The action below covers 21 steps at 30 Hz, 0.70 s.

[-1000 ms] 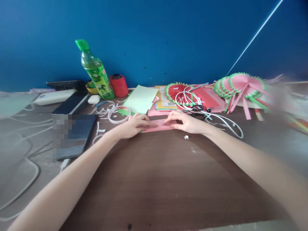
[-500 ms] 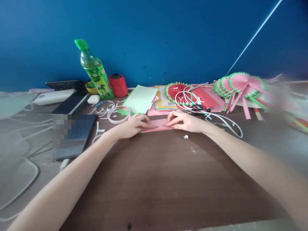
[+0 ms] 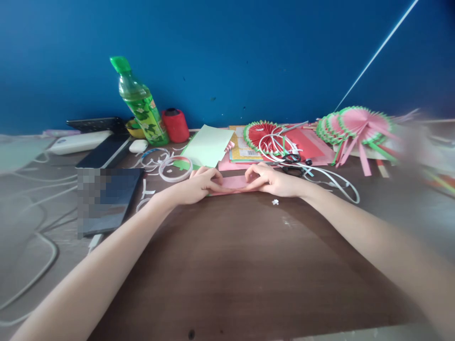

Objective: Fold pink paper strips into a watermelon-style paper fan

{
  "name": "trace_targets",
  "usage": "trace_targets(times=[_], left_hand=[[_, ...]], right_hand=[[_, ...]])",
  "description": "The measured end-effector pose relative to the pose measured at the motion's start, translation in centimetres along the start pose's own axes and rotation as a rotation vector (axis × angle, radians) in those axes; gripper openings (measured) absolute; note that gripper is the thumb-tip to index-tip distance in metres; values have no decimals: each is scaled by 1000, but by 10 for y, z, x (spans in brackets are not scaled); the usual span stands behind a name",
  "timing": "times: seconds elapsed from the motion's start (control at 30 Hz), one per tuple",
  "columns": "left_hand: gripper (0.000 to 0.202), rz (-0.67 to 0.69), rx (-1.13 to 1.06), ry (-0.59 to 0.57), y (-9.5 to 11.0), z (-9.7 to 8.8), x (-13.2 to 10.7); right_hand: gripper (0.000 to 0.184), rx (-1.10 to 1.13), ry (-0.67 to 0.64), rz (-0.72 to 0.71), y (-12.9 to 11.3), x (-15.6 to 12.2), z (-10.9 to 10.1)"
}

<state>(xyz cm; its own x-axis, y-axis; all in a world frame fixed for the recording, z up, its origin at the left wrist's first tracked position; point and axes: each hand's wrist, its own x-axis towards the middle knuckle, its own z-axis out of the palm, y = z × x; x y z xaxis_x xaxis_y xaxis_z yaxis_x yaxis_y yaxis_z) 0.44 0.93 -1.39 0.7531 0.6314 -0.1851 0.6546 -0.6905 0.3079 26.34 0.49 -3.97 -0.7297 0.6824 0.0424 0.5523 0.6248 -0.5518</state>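
A narrow pink paper (image 3: 234, 182) lies crosswise on the brown desk, with a bit of green at its left end. My left hand (image 3: 199, 185) grips its left end, the index finger stretched along the near edge. At the right end my right hand (image 3: 273, 181) holds the same paper, thumb and fingers curled on it. Both index fingertips come close together at the middle of the near edge, where a fold line seems to run. The paper's ends are hidden under my fingers.
Behind my hands lie light green paper (image 3: 208, 144), a tape roll (image 3: 175, 179), scissors (image 3: 293, 170) and a red paper fan (image 3: 261, 135). Pink-green fans (image 3: 366, 123) stand at right. At left are a green bottle (image 3: 142, 106), red thread spool (image 3: 175, 125) and tablet (image 3: 117, 201).
My right index finger has slid left along the paper's near edge, closer to the left fingertip. My left hand has barely moved.
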Motion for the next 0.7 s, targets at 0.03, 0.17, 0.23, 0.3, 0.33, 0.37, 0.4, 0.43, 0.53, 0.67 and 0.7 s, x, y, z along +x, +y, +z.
trace_targets(times=[0.03, 0.17, 0.23, 0.3, 0.33, 0.37, 0.4, 0.43, 0.53, 0.67, 0.7], left_hand=[[62, -1, 8, 1, 0, 0, 0], [61, -7, 25, -3, -1, 1, -2], [63, -6, 25, 4, -1, 2, -3], [62, -9, 17, 7, -1, 3, -4], [61, -16, 12, 3, 0, 3, -4], [60, -24, 7, -4, 0, 2, -5], [58, -34, 2, -14, 1, 2, -5], [56, -42, -1, -23, 1, 1, -6], [53, -42, -7, -35, 2, 0, -6], [52, -34, 0, -41, 3, -1, -7], [52, -35, 2, -41, 3, -1, -8]], right_hand=[[36, 3, -4, -2, 0, 0, 0], [34, -5, -15, 9, 0, 0, 0], [35, -12, -2, 16, 1, -1, 1], [34, -17, 18, 9, 1, -2, 3], [34, -21, 28, 1, 1, -2, 4], [34, -27, 35, -7, 1, -2, 4], [34, -33, 37, -13, 1, -1, 4], [33, -39, 34, -14, 1, -1, 3], [32, -24, -6, 3, 1, 0, -1], [35, 75, -109, 0, 4, 0, -9], [35, 87, -117, -3, 5, -1, -10]])
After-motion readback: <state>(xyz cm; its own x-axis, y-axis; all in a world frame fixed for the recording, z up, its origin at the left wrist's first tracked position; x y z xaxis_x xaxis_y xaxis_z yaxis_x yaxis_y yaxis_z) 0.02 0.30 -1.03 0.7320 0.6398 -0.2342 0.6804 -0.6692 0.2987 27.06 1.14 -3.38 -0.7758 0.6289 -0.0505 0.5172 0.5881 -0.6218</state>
